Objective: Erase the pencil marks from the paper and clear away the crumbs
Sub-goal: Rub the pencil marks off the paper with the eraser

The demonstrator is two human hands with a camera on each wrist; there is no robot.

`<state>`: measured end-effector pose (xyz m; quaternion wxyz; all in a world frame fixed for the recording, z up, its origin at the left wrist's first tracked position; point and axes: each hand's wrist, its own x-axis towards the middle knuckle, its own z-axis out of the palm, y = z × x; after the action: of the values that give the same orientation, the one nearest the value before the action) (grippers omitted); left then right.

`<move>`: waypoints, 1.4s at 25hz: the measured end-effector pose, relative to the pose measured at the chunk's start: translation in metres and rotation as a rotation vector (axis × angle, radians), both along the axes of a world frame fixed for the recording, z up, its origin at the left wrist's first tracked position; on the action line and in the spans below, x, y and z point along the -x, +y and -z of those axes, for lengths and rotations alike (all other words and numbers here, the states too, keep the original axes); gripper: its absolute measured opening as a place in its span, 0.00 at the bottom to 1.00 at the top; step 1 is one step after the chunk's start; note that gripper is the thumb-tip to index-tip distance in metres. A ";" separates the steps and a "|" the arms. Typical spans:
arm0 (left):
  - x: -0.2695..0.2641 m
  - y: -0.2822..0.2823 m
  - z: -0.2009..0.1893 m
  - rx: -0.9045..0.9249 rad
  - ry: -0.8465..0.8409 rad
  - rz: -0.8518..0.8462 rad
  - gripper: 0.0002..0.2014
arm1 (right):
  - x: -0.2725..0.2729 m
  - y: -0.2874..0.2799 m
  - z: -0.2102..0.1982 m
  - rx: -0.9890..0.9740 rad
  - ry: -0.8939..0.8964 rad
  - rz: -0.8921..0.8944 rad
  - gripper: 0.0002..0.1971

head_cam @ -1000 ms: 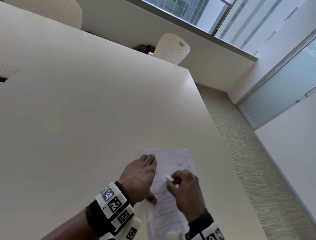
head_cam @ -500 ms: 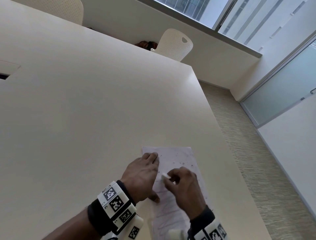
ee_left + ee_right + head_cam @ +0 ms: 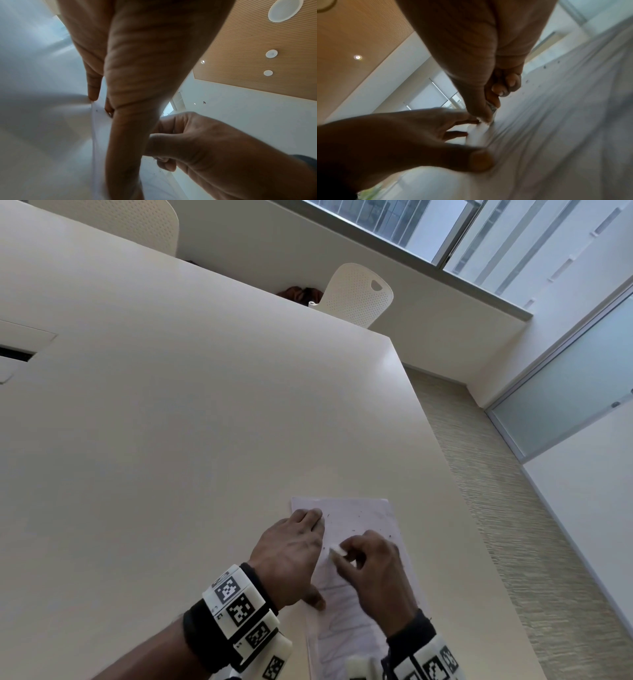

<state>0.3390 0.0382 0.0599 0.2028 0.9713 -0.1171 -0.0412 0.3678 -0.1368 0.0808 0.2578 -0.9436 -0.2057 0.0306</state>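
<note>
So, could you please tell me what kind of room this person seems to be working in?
Most likely an office meeting room: a long pale table with perforated white chairs along its far side, a frosted glass partition, and a slatted wood ceiling with recessed lights.

Large cream table (image 3: 178,440) — one sheet of paper (image 3: 359,515) lying flat near its right edge, faint pencil scribbles on the near part, dark crumbs (image 3: 352,530) scattered on the far part — recessed slot (image 3: 15,354) at left.

Paper (image 3: 356,518): near end cut off at 6 o'clock edge; centre hidden under both hands. Eraser (image 3: 337,551): mostly hidden in right hand (image 3: 373,573). Pencil marks (image 3: 346,618): blurred, illegible.
</note>
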 end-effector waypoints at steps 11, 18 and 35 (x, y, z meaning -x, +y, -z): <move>-0.001 0.001 0.001 -0.001 -0.016 -0.005 0.65 | 0.010 0.000 0.000 0.026 0.055 -0.037 0.08; -0.001 0.000 0.001 -0.004 -0.009 -0.006 0.66 | 0.022 0.014 0.004 0.037 0.038 -0.046 0.05; 0.000 -0.001 0.001 -0.001 0.001 -0.011 0.67 | 0.002 -0.028 0.003 0.054 -0.065 0.171 0.11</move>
<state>0.3394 0.0374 0.0588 0.2028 0.9720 -0.1117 -0.0404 0.3657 -0.1645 0.0773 0.2270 -0.9648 -0.1319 -0.0166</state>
